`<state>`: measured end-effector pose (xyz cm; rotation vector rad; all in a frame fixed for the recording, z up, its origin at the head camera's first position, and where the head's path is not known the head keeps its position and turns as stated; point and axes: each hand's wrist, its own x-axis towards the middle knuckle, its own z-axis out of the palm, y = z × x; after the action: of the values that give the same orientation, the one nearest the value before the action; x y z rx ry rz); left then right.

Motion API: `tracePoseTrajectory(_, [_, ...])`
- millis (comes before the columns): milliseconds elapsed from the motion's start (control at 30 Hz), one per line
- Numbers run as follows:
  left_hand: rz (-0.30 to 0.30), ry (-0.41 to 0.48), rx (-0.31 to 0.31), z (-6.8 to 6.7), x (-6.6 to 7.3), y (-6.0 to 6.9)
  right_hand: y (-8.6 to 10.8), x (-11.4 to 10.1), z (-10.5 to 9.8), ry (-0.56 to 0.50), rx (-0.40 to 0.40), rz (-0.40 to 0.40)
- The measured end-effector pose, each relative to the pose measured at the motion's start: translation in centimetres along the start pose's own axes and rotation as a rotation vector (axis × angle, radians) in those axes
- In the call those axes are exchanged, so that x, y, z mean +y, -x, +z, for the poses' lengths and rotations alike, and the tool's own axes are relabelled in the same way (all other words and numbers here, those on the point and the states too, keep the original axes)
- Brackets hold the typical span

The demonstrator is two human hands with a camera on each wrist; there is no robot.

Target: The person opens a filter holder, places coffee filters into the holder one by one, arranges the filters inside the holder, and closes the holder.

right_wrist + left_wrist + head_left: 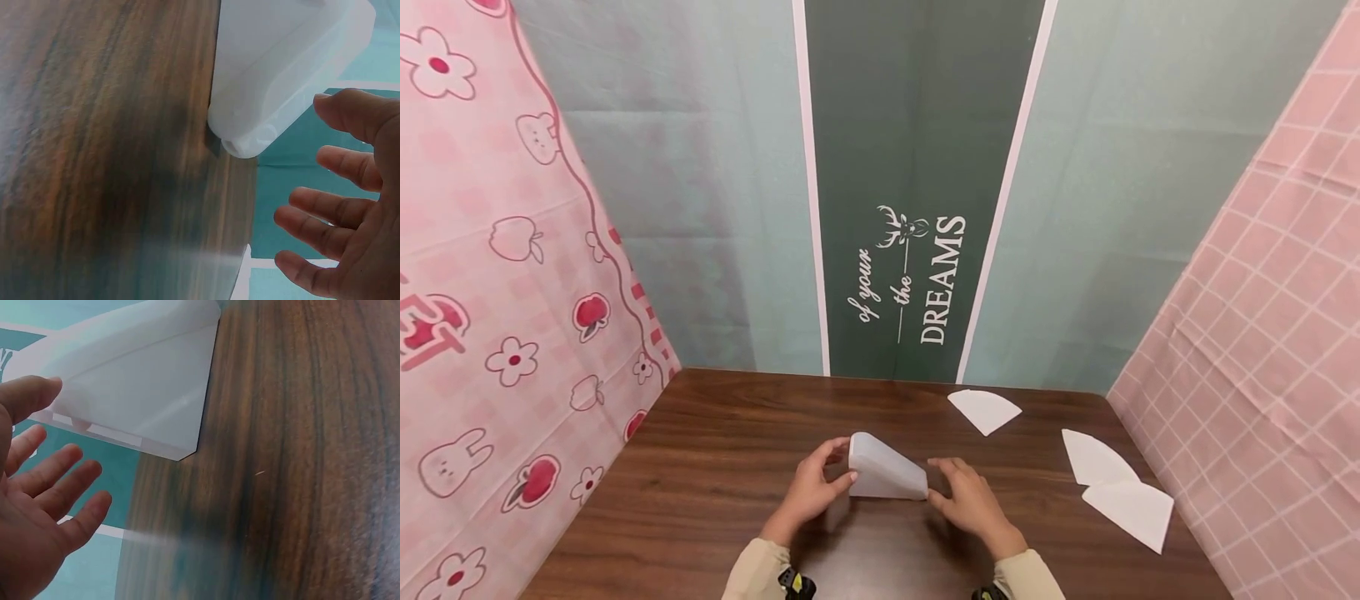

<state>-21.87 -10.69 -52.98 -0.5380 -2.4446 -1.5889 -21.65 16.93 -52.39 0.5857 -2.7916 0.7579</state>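
Observation:
A white, translucent plastic wedge-shaped holder (887,471) stands on the table in front of me, its tall end to the left and its narrow end to the right. My left hand (812,487) pinches the tall end, the thumb on the near face and a fingertip showing faintly through the wall in the left wrist view; the other fingers are spread. At the narrow end my right hand (967,500) has its fingers apart and loosely bent, the thumb close beside the holder (281,81). Whether that thumb touches it I cannot tell.
White fan-shaped paper filters lie on the brown wooden table (737,417): one filter (985,411) at the back right, and two overlapping, a farther filter (1097,460) and a nearer filter (1131,510), by the right edge. Patterned cloths hang around the table.

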Motion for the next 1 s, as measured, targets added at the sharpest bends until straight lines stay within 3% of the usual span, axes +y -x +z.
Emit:
tracePoseTrajectory(533, [-0.041,0.035,-0.043,-0.9,0.0,-0.9,-2.1,-1.8,-0.3,-0.075,-0.006,-0.076])
tracePoseTrajectory(633, [-0.040,0.064,-0.042,-1.2,1.5,-0.8,-2.5,-2.2,-0.4,-0.079,-0.006,-0.092])
tracePoseTrajectory(733, [-0.034,0.087,-0.038,-1.1,1.7,-0.8,-2.9,-2.6,-0.5,-0.074,-0.007,-0.105])
tracePoseTrajectory(867, [-0.026,0.090,-0.031,-0.7,0.0,-0.9,-3.3,-3.1,-0.6,-0.089,-0.019,-0.107])
tracePoseTrajectory(1000, [-0.027,0.103,-0.041,-0.6,-0.6,-0.9,-3.3,-3.4,-0.6,-0.116,-0.030,-0.106])
